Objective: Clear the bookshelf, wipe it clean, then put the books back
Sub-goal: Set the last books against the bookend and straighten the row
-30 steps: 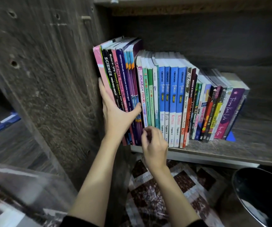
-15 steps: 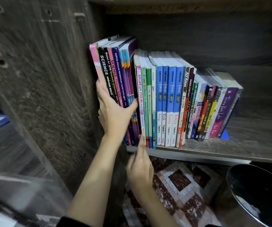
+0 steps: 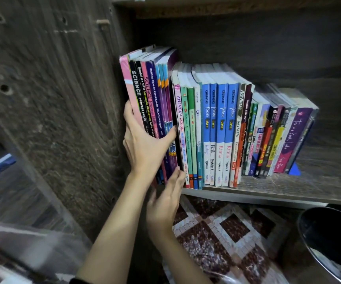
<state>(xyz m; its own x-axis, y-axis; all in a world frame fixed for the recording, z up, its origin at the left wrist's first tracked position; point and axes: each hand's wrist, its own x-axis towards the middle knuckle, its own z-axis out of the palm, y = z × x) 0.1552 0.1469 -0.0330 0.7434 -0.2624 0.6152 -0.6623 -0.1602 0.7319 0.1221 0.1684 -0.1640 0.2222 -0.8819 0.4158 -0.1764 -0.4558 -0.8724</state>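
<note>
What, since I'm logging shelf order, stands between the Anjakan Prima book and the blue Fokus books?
Head view shows three thin ones: a teal-green book, a green book, then a white book.

"SCIENCE PROCESS SKILLS" down a black book (image 3: 138,93); "fokus" down 4 blue books (image 3: 222,119).

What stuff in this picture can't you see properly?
Head view: lower spines of the gripped books, hidden by the left grip.
Black round thing, cut off by the bottom-right corner.
Blue thing, mostly behind the small books.
Small books' fine print, too small to read.
</note>
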